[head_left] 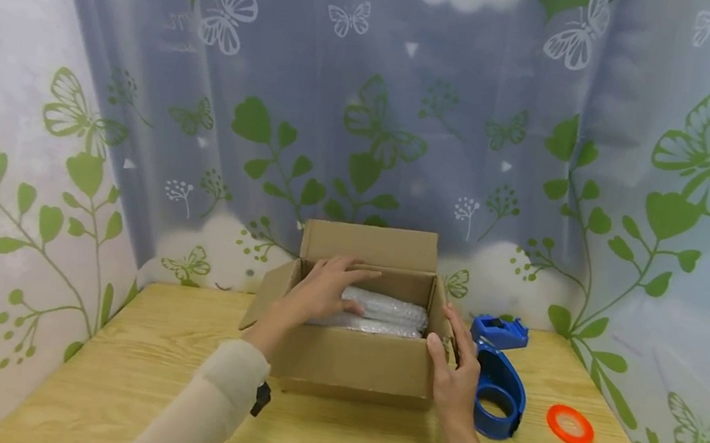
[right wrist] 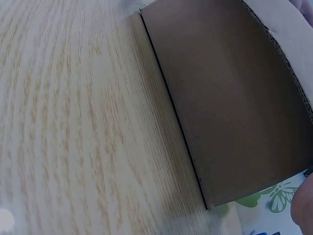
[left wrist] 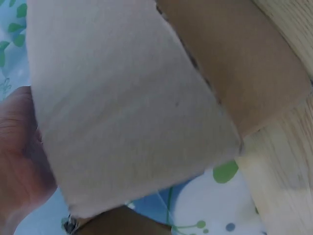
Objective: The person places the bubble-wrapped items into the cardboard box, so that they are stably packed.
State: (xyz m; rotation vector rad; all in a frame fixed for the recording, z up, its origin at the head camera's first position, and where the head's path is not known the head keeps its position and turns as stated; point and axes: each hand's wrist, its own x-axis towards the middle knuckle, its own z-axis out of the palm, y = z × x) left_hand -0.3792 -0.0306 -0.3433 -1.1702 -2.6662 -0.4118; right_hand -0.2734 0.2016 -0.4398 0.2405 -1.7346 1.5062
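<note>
An open cardboard box (head_left: 352,361) stands on the table with its flaps folded outward, its front flap hanging down toward me. Inside lie bubble-wrapped items (head_left: 387,308), stacked one over another. My left hand (head_left: 328,290) reaches over the opening, fingers spread, thumb near the bubble wrap; whether it touches the wrap is unclear. At the box's right front corner, my right hand (head_left: 459,376) holds the side, thumb at the corner and fingers along the right edge. Both wrist views mostly show cardboard; part of the left hand (left wrist: 22,156) and a right fingertip (right wrist: 304,208) appear at their edges.
Right of the box stand a blue tape dispenser (head_left: 512,387) close to my right hand and a smaller blue dispenser (head_left: 501,333) behind it. A red-orange tape roll (head_left: 570,426) lies farther right. A patterned curtain (head_left: 366,140) hangs behind the wooden table (head_left: 174,347).
</note>
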